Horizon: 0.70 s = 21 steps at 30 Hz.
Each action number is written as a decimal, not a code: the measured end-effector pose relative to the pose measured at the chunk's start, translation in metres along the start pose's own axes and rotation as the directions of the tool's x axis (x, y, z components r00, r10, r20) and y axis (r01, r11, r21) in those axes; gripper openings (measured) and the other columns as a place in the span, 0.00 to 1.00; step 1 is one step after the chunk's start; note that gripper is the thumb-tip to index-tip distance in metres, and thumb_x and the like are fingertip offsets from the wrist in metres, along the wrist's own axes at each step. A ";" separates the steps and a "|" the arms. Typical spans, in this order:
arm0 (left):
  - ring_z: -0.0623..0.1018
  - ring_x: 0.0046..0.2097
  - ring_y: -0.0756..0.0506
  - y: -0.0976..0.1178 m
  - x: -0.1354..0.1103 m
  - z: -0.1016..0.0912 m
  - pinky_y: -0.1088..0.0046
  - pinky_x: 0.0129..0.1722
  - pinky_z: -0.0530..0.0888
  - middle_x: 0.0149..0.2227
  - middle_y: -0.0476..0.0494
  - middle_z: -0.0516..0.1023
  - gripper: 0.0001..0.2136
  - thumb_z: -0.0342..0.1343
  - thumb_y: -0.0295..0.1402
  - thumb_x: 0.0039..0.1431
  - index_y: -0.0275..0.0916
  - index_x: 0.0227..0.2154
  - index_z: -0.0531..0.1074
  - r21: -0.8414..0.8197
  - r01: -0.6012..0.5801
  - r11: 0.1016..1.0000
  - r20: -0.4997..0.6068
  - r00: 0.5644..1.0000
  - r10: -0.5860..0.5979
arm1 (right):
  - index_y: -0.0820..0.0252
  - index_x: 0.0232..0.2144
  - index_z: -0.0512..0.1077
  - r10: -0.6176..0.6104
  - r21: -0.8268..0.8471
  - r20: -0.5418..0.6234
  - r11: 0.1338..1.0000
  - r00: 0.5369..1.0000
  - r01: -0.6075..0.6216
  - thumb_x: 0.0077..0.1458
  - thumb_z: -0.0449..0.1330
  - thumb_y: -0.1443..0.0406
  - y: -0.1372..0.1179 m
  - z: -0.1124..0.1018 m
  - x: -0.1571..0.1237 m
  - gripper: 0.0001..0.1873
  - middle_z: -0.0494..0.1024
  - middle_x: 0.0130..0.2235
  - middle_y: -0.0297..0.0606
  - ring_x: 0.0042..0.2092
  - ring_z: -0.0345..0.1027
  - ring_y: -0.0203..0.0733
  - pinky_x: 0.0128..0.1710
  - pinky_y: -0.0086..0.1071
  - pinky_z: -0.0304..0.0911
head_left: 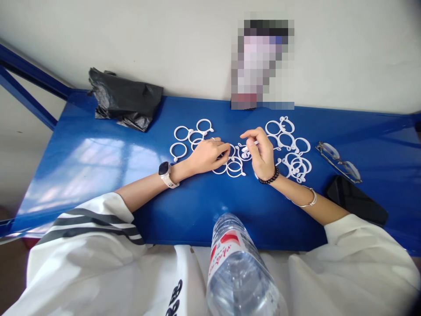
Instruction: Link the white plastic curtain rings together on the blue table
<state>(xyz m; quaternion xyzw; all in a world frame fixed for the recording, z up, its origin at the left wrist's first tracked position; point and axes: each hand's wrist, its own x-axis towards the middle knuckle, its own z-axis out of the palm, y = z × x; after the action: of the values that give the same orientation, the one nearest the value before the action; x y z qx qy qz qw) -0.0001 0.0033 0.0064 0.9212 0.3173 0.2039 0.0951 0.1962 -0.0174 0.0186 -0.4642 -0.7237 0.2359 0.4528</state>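
Several white plastic curtain rings (178, 151), each with a small eyelet, lie in loose groups on the blue table (184, 210). My left hand (210, 156) is over the middle group, fingers curled down and closed; what they hold is hidden beneath them. A ring (234, 167) shows just beside its fingertips. My right hand (261, 153) is raised slightly to the right, thumb and fingers closed on a small white piece that looks like a curtain ring seen edge-on. More curtain rings (286, 140) lie behind and right of this hand.
A black plastic bag (126, 98) sits at the back left. Glasses (340, 160) and a dark phone (357, 199) lie at the right. A large water bottle (238, 267) stands close in front of me. A blurred-out object (259, 66) leans against the wall.
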 end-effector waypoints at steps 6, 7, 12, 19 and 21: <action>0.73 0.30 0.46 0.001 0.000 -0.001 0.72 0.28 0.62 0.26 0.44 0.75 0.11 0.45 0.29 0.65 0.36 0.33 0.72 0.007 0.012 1.000 0.024 1.000 -0.013 | 0.55 0.35 0.70 0.028 -0.002 0.110 1.000 0.994 -0.028 0.68 0.45 0.56 0.000 0.002 0.002 0.17 0.73 0.35 0.38 0.38 0.67 0.42 0.40 0.39 0.63; 0.73 0.30 0.47 0.001 0.000 -0.001 0.72 0.28 0.62 0.26 0.44 0.76 0.11 0.45 0.29 0.65 0.36 0.32 0.72 0.013 0.012 1.000 0.024 1.000 -0.012 | 0.55 0.35 0.70 0.027 -0.004 0.118 1.000 0.993 -0.027 0.68 0.45 0.55 0.000 0.002 0.002 0.18 0.73 0.35 0.38 0.38 0.67 0.42 0.40 0.39 0.63; 0.73 0.31 0.47 0.000 -0.001 0.000 0.72 0.28 0.62 0.27 0.44 0.76 0.11 0.45 0.29 0.65 0.36 0.32 0.72 0.021 0.006 1.000 0.012 1.000 -0.006 | 0.55 0.35 0.70 0.017 -0.026 0.137 1.000 0.990 -0.014 0.69 0.45 0.55 0.002 0.002 0.002 0.18 0.73 0.34 0.38 0.38 0.66 0.42 0.40 0.39 0.62; 0.74 0.31 0.46 -0.001 -0.002 0.001 0.72 0.28 0.61 0.27 0.43 0.77 0.10 0.45 0.29 0.65 0.36 0.32 0.72 0.014 -0.006 1.000 -0.002 1.000 0.006 | 0.55 0.34 0.70 0.011 -0.047 0.160 0.999 0.987 -0.003 0.70 0.43 0.55 0.002 0.003 0.002 0.21 0.73 0.33 0.37 0.37 0.66 0.42 0.42 0.39 0.62; 0.74 0.31 0.46 -0.001 -0.001 0.001 0.72 0.28 0.62 0.27 0.43 0.77 0.10 0.46 0.29 0.65 0.36 0.32 0.72 0.011 -0.004 1.000 0.008 1.000 0.004 | 0.54 0.34 0.70 0.020 -0.055 0.178 0.998 0.984 -0.010 0.70 0.42 0.54 0.002 0.004 0.003 0.22 0.73 0.33 0.37 0.37 0.66 0.42 0.42 0.39 0.62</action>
<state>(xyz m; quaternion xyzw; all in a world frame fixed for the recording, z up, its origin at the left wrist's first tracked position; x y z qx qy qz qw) -0.0014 0.0033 0.0048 0.9231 0.3164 0.1989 0.0911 0.1935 -0.0139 0.0166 -0.4588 -0.7639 0.2603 0.3718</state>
